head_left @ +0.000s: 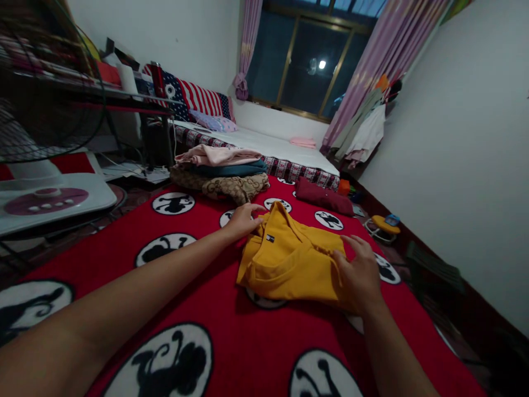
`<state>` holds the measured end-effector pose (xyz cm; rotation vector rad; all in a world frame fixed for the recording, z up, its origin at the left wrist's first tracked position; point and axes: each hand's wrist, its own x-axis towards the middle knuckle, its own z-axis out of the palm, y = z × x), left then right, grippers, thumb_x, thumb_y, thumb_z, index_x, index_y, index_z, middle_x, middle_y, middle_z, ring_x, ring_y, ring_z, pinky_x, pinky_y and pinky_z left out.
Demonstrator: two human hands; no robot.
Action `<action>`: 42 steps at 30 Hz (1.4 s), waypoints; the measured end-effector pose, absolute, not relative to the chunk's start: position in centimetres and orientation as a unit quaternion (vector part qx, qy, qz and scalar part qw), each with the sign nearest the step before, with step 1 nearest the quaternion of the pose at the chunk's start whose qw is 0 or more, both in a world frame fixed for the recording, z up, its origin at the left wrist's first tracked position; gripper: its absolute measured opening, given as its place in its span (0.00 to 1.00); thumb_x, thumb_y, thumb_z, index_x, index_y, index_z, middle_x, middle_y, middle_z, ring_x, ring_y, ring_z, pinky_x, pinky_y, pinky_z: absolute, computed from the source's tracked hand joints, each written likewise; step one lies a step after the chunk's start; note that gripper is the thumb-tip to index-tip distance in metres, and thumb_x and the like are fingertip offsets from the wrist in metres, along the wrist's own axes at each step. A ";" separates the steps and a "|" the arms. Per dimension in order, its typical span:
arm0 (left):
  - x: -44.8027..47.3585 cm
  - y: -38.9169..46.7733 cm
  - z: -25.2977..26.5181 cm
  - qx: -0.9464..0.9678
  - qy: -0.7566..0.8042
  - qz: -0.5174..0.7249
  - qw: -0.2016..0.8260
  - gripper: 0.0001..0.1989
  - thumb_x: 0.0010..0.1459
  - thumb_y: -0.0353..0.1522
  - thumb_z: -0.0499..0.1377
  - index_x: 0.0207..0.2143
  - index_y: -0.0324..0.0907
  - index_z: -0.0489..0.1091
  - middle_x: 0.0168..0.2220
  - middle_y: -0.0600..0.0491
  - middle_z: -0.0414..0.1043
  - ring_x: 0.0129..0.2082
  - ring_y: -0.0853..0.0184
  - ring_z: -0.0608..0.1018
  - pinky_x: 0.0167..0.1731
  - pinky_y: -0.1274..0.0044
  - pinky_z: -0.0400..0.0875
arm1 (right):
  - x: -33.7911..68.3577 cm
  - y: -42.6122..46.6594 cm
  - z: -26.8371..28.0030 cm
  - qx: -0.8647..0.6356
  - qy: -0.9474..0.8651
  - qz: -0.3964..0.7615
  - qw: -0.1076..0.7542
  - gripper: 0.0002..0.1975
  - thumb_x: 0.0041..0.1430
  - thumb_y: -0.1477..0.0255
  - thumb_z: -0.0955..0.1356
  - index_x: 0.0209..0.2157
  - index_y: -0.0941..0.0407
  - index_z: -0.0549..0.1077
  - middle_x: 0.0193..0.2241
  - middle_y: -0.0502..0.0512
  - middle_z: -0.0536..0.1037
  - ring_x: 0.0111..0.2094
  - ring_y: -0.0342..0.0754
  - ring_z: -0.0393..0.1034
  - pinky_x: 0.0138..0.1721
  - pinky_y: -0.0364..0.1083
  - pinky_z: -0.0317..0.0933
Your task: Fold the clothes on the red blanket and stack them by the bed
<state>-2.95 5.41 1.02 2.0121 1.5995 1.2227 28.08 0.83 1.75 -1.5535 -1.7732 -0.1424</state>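
Note:
A yellow garment (289, 259) with a V-shaped neckline and a small dark label lies folded on the red blanket (243, 336). At its far left edge, my left hand (244, 220) has its thumb and fingers apart, the fingertips touching the cloth. My right hand (359, 267) rests at the garment's right end, thumb on the fabric and fingers spread beyond it, with red blanket showing in the gap. Part of that end is hidden beneath my right hand.
Beyond my left hand sits a stack of folded clothes (223, 171), pink on top. A folded maroon garment (324, 197) lies at the blanket's far right. A fan (45, 187) stands at left, a bed (264, 138) behind, and a yellow stool (384, 223) by the right wall.

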 end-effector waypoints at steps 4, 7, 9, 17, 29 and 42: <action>-3.7 5.2 1.9 0.665 0.547 0.481 0.165 0.12 0.53 0.27 0.59 0.40 0.40 0.77 0.40 0.49 0.79 0.40 0.63 0.79 0.45 0.73 0.73 | 21.2 -0.2 2.0 -0.497 -0.815 0.039 0.295 0.25 0.60 0.62 0.64 0.55 0.60 0.69 0.55 0.65 0.71 0.57 0.56 0.63 0.59 0.57 0.56; -3.3 4.9 2.8 0.661 0.530 0.502 0.175 0.12 0.54 0.27 0.58 0.41 0.39 0.77 0.40 0.50 0.79 0.40 0.64 0.79 0.45 0.74 0.73 | 16.2 -2.2 1.1 -0.403 -0.896 0.061 0.177 0.28 0.64 0.60 0.61 0.63 0.55 0.60 0.65 0.62 0.58 0.66 0.58 0.50 0.62 0.63 0.47; -2.4 4.7 3.5 0.687 0.510 0.493 0.157 0.12 0.54 0.28 0.59 0.41 0.40 0.77 0.42 0.50 0.78 0.43 0.64 0.78 0.48 0.73 0.72 | 14.2 -3.4 0.3 -0.356 -0.922 0.049 0.141 0.26 0.67 0.60 0.58 0.64 0.51 0.59 0.67 0.58 0.55 0.68 0.57 0.44 0.63 0.64 0.44; -1.0 7.1 2.0 0.640 0.639 0.418 0.084 0.25 0.51 0.20 0.53 0.51 0.39 0.73 0.48 0.45 0.75 0.48 0.61 0.76 0.53 0.72 0.68 | 14.0 -4.6 -0.4 -0.323 -0.930 0.038 0.172 0.22 0.69 0.63 0.56 0.61 0.49 0.62 0.66 0.53 0.58 0.68 0.56 0.44 0.63 0.62 0.47; -3.5 8.2 0.0 0.658 0.638 0.367 0.159 0.11 0.47 0.37 0.62 0.31 0.40 0.80 0.30 0.51 0.81 0.33 0.62 0.80 0.31 0.79 0.71 | 13.7 -4.2 -1.2 -0.299 -0.899 0.076 0.310 0.14 0.64 0.71 0.62 0.49 0.55 0.72 0.53 0.57 0.72 0.56 0.51 0.63 0.59 0.52 0.56; -4.9 7.2 1.0 0.597 0.697 0.393 0.053 0.07 0.49 0.35 0.62 0.30 0.44 0.79 0.32 0.49 0.81 0.34 0.60 0.80 0.34 0.75 0.72 | 13.7 -4.7 -0.9 -0.443 -0.844 0.045 0.300 0.20 0.63 0.65 0.64 0.55 0.53 0.69 0.62 0.60 0.64 0.64 0.58 0.53 0.64 0.64 0.39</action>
